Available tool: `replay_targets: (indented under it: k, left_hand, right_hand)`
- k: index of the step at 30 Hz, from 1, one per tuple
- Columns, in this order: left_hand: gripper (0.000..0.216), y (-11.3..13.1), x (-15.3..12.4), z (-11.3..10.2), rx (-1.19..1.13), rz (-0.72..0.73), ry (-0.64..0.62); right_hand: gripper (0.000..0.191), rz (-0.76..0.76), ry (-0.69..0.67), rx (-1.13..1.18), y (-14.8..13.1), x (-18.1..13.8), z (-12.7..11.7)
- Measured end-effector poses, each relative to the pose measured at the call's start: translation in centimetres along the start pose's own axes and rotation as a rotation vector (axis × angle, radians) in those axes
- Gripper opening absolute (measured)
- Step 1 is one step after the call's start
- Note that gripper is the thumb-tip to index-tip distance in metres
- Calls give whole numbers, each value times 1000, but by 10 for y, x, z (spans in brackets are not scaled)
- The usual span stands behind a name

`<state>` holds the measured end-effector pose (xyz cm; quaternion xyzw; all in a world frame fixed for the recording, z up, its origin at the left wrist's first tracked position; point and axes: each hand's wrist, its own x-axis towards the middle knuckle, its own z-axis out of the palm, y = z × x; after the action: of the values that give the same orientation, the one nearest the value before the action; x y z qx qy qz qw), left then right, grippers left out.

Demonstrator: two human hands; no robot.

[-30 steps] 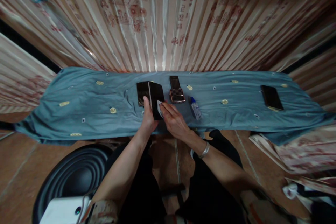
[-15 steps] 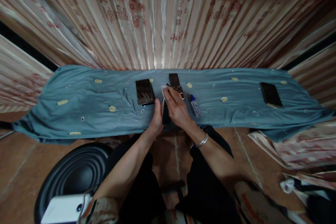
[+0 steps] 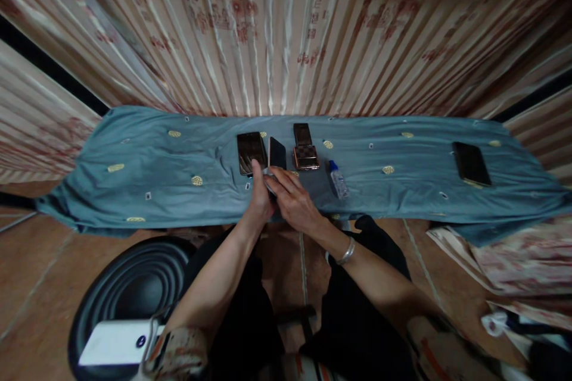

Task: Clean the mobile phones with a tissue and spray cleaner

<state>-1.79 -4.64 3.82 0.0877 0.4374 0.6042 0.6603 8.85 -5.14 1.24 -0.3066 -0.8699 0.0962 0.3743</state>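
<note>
My left hand [image 3: 260,199] grips the lower end of a dark phone [image 3: 277,153] and holds it tilted above the blue cloth [image 3: 156,184]. Against the phone's lower part my right hand [image 3: 290,196] presses a small white wipe [image 3: 268,172], fingers closed over it. A second dark phone [image 3: 250,152] lies flat just left of the held one. To its right lie a gold-edged phone [image 3: 305,156] and a small clear bottle with a blue cap [image 3: 338,180].
Another dark phone [image 3: 471,164] lies far right on the cloth. A striped curtain [image 3: 286,30] hangs behind the cloth-covered surface. On the tiled floor at lower left a black round speaker [image 3: 129,286] carries a white device [image 3: 116,350]. Crumpled fabric [image 3: 482,256] lies at right.
The held phone has tipped back up so its dark face shows. My right hand with the wipe has slid from the phone's top end down to its lower part.
</note>
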Motion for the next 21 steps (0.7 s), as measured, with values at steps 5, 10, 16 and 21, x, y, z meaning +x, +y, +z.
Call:
replay_targets:
  k: [5,10,16,21]
  left_hand:
    - [71,6,1,1,-34,33,-10]
    - [75,13,4,-2,-71,35,-27]
    - [75,19,1,-1,-149,-2,-65]
    - [81,24,3,-4,-164,-2,-30]
  right_hand:
    - [47,-39,-7,6,-2,-1,2]
    - [40,-79,18,35,-4,-2,3]
    - [40,-67,-36,44,-4,-4,1]
    - [46,-38,-56,30,2,-7,-2]
